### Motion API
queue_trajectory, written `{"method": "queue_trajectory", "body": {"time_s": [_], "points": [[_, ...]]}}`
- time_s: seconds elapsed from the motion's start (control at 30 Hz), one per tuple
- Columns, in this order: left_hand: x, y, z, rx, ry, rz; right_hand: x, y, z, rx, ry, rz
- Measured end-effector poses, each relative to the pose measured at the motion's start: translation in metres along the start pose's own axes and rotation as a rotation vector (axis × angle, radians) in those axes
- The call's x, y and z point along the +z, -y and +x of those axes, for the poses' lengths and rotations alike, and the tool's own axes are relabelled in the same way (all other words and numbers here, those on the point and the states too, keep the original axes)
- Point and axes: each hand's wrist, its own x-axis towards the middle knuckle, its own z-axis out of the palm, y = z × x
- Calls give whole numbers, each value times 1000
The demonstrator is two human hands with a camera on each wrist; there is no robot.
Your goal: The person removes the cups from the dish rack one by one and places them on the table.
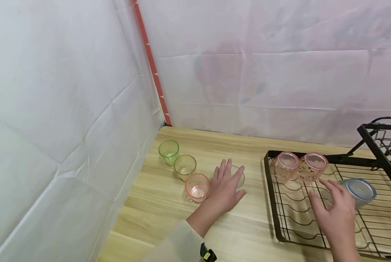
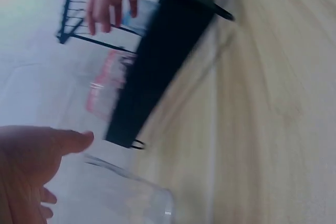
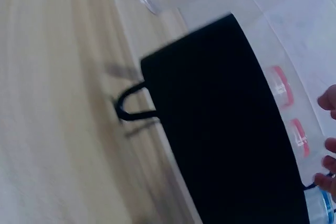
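My left hand is spread with straight fingers above a clear glass, which it partly hides. In the left wrist view that glass stands on the table close to the hand, with no grip around it. A pinkish-orange glass stands just left of the hand, followed by an amber glass and a green glass. Over the black dish rack, my right hand holds nothing, its fingers loosely bent. Beside it lies a blue-rimmed glass, bottom up and tilted.
Two pink glasses lean upside down at the rack's back left corner. A raised black wire basket rises at the right. White sheeting walls off the left and back of the wooden table.
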Motion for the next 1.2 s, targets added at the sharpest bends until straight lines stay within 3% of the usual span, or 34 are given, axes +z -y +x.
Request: {"method": "queue_trajectory", "body": {"time_s": [0.17,0.2,0.27,0.4,0.47,0.57,0.63,0.73,0.87,0.97,1.07,1.2], "points": [[-37,11,-20,41,-122,-113,-13,-19,8,-119,-265,-33],[-42,17,-25,41,-156,-136,-17,-22,9,-110,-299,-46],[-49,30,-34,44,-232,-167,-26,-27,11,-13,-324,-81],[-44,57,-52,58,-319,-224,-42,-36,14,250,-229,-168],[-36,64,-59,58,-293,-248,-48,-43,17,330,-132,-230],[-20,71,-66,73,-217,-188,-51,-56,20,372,33,-331],[-11,73,-68,96,-189,-118,-52,-63,18,375,150,-378],[-2,74,-69,136,-216,-23,-52,-70,16,359,247,-401],[4,76,-69,146,-289,-15,-50,-69,18,318,210,-378],[6,76,-69,142,-337,-29,-47,-68,23,231,191,-356],[9,75,-69,142,-374,-35,-44,-70,27,154,229,-358],[11,73,-68,148,-390,-23,-41,-74,30,135,243,-364]]}}
